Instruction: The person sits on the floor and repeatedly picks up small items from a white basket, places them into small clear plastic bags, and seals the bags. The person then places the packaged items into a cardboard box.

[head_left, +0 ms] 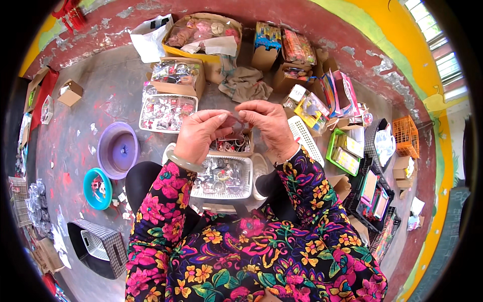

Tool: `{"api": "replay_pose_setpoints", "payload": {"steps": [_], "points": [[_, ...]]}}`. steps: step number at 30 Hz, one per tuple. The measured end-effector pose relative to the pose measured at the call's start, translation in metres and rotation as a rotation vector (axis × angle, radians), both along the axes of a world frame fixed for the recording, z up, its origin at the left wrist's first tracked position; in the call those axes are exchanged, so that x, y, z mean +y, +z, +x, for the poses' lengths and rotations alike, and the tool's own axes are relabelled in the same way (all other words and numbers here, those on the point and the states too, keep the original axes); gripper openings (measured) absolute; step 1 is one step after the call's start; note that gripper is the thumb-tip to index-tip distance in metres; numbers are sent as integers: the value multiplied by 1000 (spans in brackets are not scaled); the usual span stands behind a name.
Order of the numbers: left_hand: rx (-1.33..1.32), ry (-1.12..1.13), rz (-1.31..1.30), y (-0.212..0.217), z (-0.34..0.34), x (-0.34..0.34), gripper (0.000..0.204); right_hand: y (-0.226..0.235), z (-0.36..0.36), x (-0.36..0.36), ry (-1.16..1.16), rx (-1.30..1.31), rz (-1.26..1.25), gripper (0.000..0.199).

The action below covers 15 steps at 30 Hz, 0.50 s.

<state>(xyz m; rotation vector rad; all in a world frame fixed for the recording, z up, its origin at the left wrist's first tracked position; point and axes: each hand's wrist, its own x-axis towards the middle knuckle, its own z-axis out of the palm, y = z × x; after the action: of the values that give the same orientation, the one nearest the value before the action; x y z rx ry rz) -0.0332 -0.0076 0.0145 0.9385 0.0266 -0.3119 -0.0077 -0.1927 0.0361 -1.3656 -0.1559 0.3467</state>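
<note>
Head view
Left hand: raised in front of the person, its grip pinching the left edge of a small clear plastic packet between thumb and fingertips; a pale green bangle sits on the wrist.
Right hand: level with the left, its grip pinching the packet's right edge, fingers curled over the top.
Packet: held between both hands, above the trays, off the floor; what is inside is too small to tell.
Below the hands: a clear plastic tray of small wrapped trinkets, with a small cardboard box of similar pieces just behind it.
Left of the person: a purple round plastic basin and, near it, a teal round bowl on the grey concrete floor.
Behind: a white shallow tray of mixed packets.
Right: a green plastic basket and an orange wire basket, apart from each other.
</note>
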Motion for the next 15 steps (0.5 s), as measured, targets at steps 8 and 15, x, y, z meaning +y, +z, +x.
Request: {"api": "replay_pose_setpoints", "payload": {"steps": [8,15], "points": [[22,-33,7,4,-2,2,22,-7,-1,0,-26,-68,-34,18],[37,-30,18,4,0,-1,23,-3,-1,0,22,-29,-3,19]]}}
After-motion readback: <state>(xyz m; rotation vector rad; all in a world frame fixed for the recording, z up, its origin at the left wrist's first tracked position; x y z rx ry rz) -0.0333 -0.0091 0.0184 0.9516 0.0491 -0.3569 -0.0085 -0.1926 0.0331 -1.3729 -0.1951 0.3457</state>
